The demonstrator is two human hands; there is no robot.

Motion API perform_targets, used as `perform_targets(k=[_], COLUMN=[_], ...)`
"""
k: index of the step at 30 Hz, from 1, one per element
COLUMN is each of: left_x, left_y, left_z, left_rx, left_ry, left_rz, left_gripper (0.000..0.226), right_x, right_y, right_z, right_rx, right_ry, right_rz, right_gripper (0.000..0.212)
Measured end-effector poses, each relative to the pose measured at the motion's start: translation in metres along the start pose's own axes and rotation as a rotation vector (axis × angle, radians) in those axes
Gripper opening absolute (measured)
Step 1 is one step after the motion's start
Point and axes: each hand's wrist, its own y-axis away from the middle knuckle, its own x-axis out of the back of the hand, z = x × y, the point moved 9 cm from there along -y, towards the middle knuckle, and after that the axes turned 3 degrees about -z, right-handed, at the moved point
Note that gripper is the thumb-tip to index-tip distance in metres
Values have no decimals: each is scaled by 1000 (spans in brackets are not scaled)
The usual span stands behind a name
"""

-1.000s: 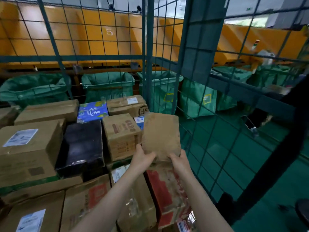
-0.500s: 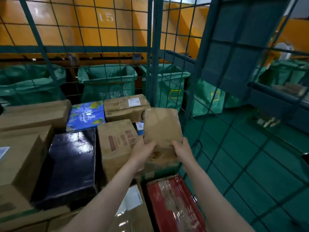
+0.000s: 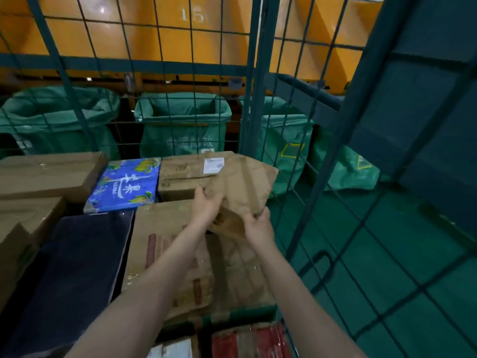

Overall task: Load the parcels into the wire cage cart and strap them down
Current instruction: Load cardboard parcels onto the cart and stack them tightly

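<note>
Head view: left hand [image 3: 206, 208] and right hand [image 3: 258, 226] grip a brown parcel [image 3: 242, 187] above stacked cartons [image 3: 165, 239], beside the cage cart mesh [image 3: 254, 73]. Yellow wall [image 3: 144, 29] marked "15"; blue box [image 3: 126, 184] lettering unclear.

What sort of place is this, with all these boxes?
Probably a parcel sorting depot: taped, labelled cardboard boxes fill a green wire cage cart, and open green sacks stand behind it under an orange wall numbered 15.
</note>
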Motion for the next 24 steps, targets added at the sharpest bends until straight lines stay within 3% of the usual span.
perform_targets(k=[4, 7, 12, 21, 24], left_x=[14, 18, 12, 5, 5], left_y=[-37, -59, -84, -128, -139], left_z=[1, -4, 2, 11, 9], left_rx=[3, 40, 30, -7, -24], left_ry=[11, -16, -35, -29, 34], left_rz=[85, 106, 64, 65, 86], left_gripper=[46, 58, 61, 36, 31], right_x=[-29, -30, -47, -69, -71], right_y=[-19, -31, -55, -85, -92], right_z=[0, 3, 17, 4, -3], right_rx=[4, -57, -262, -327, -298], right_ry=[-33, -105, -340, -344, -352], right_rz=[-37, -20, -98, -120, -87], right_gripper=[67, 70, 86, 105, 100])
